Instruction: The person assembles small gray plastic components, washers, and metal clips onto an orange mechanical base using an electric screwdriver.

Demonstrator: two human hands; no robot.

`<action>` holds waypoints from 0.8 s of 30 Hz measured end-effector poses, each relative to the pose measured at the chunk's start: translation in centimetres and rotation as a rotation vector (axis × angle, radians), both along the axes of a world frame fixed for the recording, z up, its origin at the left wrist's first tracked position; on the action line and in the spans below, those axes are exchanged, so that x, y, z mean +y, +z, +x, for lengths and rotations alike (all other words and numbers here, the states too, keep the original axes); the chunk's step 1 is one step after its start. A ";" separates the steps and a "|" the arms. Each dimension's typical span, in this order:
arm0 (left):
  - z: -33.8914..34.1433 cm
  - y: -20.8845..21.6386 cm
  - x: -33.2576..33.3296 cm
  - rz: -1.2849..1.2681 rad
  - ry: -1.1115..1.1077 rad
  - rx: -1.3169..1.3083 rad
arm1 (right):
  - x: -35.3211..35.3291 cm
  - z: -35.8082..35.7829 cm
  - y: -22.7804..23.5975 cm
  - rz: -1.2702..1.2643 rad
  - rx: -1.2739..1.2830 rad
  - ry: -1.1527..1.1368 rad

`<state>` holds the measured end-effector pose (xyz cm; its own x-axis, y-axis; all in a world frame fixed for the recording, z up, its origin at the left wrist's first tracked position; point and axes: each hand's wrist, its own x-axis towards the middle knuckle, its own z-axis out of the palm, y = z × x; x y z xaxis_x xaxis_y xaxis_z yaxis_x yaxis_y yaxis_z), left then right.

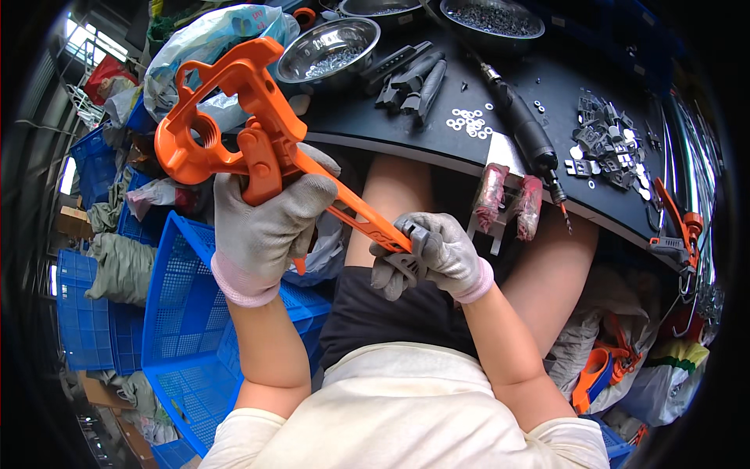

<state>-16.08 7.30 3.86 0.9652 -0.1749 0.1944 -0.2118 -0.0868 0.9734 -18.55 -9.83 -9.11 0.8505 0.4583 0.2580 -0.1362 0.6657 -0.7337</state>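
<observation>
An orange plastic clamp (262, 160) with a threaded hole is held up in front of me, left of the middle. My left hand (262, 234), in a grey glove, is closed round its lower body by the pivot. From there its long orange arm slants down to the right. At that arm's end my gloved right hand (449, 254) is closed, gripping the tip together with a dark grey plastic pad (410, 267). Whether the pad is fully seated on the arm is hidden by the fingers.
On the black workbench (351, 117) lie a power screwdriver (525, 125), white washers (470, 123) and grey plastic parts (605, 133). Metal bowls (367, 33) stand behind. A blue crate (168, 313) is at my left; another orange clamp (689, 228) is at the right edge.
</observation>
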 end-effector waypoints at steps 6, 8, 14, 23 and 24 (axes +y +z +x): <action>-0.6 -0.7 -1.8 0.049 0.080 0.101 | 1.3 0.6 -0.4 -0.363 -0.307 -0.520; -0.4 -1.5 -2.0 0.061 0.073 0.075 | 0.5 0.6 -0.5 -0.459 -0.346 -0.583; 2.4 -4.2 -2.9 -0.014 0.167 -0.221 | 0.7 1.4 1.4 -0.535 -0.316 -0.952; 10.6 2.0 -6.8 0.400 0.086 -0.647 | 1.3 0.7 0.7 -0.485 -0.855 -1.253; 11.7 0.6 -8.0 0.481 0.073 -0.597 | 1.8 1.0 0.5 -0.496 -0.878 -1.196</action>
